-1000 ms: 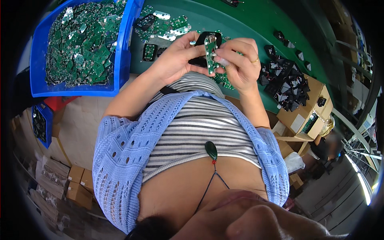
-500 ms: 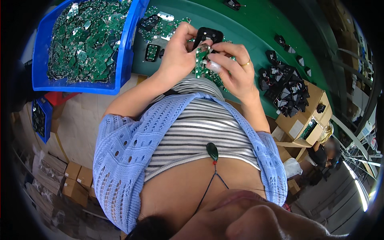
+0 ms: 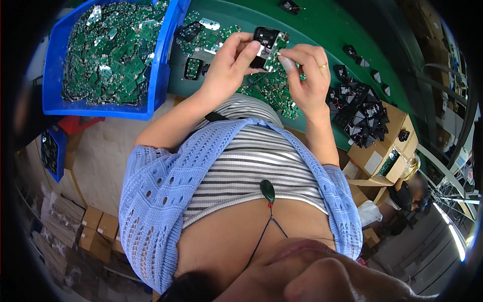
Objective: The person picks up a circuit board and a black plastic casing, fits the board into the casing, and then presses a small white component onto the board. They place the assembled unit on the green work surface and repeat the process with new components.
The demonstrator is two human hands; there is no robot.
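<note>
- Surroundings: your work surface is a green bench (image 3: pixel 322 35); stacked cardboard boxes (image 3: pixel 95 244) lie at lower left, and 1 other person (image 3: pixel 402 194) is at the far right.
- Left hand (image 3: pixel 229 63): your thumb and fingers are closed to a narrow gap, with hold of 1 black housing (image 3: pixel 264 36) by its left side, its hollow face showing.
- Right hand (image 3: pixel 309 75): your thumb and forefinger are pinched nearly together on the right edge of 1 green circuit board (image 3: pixel 274 56); the other fingers are bent beside them, 1 wearing a ring (image 3: pixel 322 66).
- Position of work: the board is tilted up at the right side of the housing, above the bench and between your 2 hands. Whether it is seated anywhere in the housing cannot be told.
- Below your hands: a heap of loose boards (image 3: pixel 271 93) lies near the bench's front edge.
- Left of your left hand: 1 black case with a green board in it (image 3: pixel 191 68) rests on the bench; beyond it, a large blue bin (image 3: pixel 160 83) holds many boards.
- Right of your right hand: a pile of black parts (image 3: pixel 359 108) sits near 1 open carton (image 3: pixel 375 158).
</note>
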